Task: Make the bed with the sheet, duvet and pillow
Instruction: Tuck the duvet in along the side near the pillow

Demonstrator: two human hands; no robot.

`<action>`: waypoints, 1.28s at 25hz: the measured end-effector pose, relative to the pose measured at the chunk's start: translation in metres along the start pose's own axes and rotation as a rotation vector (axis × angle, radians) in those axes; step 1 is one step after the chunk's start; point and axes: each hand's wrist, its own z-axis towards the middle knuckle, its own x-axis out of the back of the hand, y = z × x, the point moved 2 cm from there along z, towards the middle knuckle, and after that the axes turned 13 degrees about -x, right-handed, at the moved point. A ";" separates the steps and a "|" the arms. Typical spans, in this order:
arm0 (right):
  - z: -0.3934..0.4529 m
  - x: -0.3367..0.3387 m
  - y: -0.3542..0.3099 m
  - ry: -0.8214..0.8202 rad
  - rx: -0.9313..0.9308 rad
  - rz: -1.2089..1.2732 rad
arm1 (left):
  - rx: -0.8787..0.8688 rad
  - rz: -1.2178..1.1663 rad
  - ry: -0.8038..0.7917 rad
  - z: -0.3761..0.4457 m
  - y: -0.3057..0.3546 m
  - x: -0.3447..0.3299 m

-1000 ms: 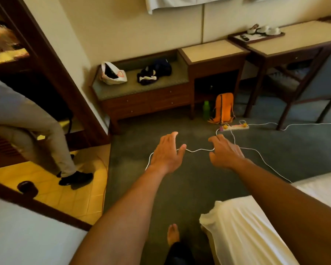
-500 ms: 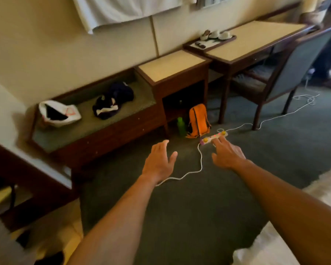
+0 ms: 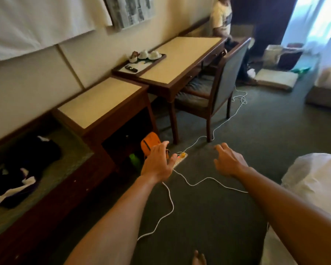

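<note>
While both arms reach out over the dark carpet (image 3: 237, 131), the bed (image 3: 313, 180) with its rumpled white sheet (image 3: 311, 169) lies at the right edge, just beside the right forearm. Along the wall stands a long counter (image 3: 182, 54) with a chair (image 3: 222, 88) pushed up to it. Further off, folded white bedding (image 3: 275, 79) rests on the floor. A white cable (image 3: 168, 207) trails to a power strip (image 3: 180, 158). Both the left hand (image 3: 157, 165) and the right hand (image 3: 227, 161) are empty, fingers spread apart.
</note>
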 end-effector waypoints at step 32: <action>0.480 0.251 0.449 0.357 -1.013 0.238 | -1.088 -0.224 -0.535 0.808 0.332 -0.345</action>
